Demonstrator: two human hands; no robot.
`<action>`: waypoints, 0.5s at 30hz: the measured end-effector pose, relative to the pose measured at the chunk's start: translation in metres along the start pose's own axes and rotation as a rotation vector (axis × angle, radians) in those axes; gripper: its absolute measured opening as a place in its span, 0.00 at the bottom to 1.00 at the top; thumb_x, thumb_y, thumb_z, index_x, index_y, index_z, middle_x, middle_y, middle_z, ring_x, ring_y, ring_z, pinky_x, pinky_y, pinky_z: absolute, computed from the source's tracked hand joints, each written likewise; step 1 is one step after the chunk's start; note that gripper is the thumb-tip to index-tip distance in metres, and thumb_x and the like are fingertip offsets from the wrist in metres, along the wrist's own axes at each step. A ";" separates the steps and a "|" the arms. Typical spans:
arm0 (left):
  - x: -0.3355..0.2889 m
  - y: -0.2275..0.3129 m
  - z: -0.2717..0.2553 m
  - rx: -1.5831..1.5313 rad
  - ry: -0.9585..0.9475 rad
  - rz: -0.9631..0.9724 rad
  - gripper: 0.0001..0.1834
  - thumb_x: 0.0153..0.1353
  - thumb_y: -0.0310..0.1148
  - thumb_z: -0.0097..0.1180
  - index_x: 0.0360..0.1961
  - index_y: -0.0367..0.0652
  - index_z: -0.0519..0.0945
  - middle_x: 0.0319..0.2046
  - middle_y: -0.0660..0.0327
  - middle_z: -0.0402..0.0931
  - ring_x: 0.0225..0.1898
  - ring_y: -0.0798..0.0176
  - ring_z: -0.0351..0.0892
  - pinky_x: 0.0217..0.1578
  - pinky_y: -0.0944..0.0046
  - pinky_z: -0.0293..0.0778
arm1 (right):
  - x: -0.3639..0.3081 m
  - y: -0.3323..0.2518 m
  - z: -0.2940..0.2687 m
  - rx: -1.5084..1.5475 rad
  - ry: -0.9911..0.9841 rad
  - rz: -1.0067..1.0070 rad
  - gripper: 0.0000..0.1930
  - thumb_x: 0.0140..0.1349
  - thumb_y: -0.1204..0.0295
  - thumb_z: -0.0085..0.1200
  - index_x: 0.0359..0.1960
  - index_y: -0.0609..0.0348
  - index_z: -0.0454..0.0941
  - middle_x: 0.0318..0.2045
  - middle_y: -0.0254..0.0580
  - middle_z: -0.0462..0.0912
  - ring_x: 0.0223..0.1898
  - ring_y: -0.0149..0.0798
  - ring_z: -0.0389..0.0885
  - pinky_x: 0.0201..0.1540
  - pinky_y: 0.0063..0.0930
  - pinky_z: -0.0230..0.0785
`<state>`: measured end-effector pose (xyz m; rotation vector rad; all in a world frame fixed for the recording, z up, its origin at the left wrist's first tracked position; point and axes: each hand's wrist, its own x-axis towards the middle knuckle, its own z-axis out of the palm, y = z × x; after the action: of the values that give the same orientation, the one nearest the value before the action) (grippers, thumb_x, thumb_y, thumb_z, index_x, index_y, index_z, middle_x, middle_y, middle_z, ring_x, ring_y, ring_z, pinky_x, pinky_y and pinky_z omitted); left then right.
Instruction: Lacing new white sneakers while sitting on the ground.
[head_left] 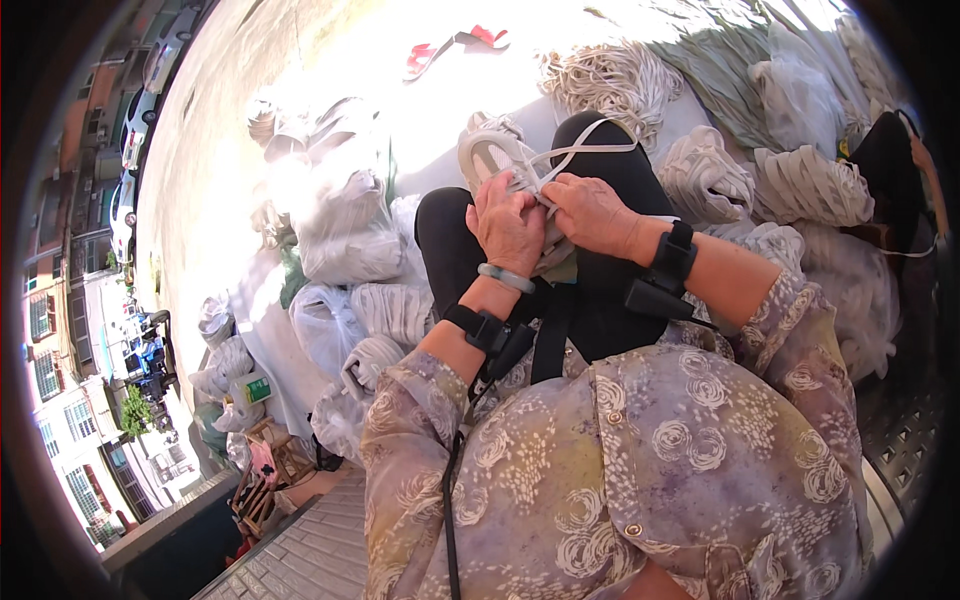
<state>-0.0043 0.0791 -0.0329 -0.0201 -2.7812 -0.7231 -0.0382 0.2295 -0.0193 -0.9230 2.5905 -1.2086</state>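
A beige-grey sneaker (487, 152) rests between my knees, its toe pointing away from me. My left hand (507, 228) is closed on the upper near the lace holes, its fingertips pressed to the shoe. Beside it, my right hand (592, 214) pinches a flat white shoelace (572, 150) at the shoe's opening. The lace's loose length loops out over my right knee (600, 160). My hands hide most of the shoe's middle and heel.
Bundles of white laces (615, 85) lie beyond my knees, with more coiled bundles (705, 172) at the right. Stuffed clear plastic bags (345, 230) stand at the left. Red-and-black sandals (455, 50) lie farther off. Another person's arm (930, 180) shows at the right rim.
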 end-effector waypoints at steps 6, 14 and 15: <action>0.004 -0.007 0.001 -0.017 -0.011 -0.011 0.05 0.42 0.33 0.60 0.22 0.45 0.80 0.48 0.54 0.73 0.51 0.51 0.69 0.51 0.53 0.58 | 0.006 0.003 0.003 0.040 0.003 -0.031 0.06 0.47 0.76 0.46 0.28 0.63 0.73 0.32 0.53 0.76 0.38 0.55 0.75 0.42 0.43 0.68; -0.003 -0.012 -0.047 0.222 -0.217 0.084 0.03 0.46 0.29 0.55 0.22 0.42 0.76 0.55 0.53 0.66 0.57 0.49 0.61 0.53 0.44 0.55 | -0.002 0.006 0.000 0.044 0.007 0.026 0.10 0.46 0.71 0.49 0.28 0.65 0.72 0.31 0.54 0.75 0.37 0.55 0.75 0.42 0.42 0.67; -0.010 -0.019 -0.061 0.230 -0.218 0.116 0.02 0.46 0.28 0.54 0.23 0.42 0.75 0.55 0.53 0.65 0.57 0.48 0.60 0.54 0.43 0.54 | -0.004 0.006 0.000 0.038 0.010 0.050 0.11 0.46 0.70 0.50 0.29 0.66 0.71 0.31 0.53 0.75 0.38 0.54 0.75 0.42 0.42 0.67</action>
<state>0.0193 0.0338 0.0069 -0.2267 -3.0225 -0.3904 -0.0379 0.2347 -0.0239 -0.8425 2.5726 -1.2477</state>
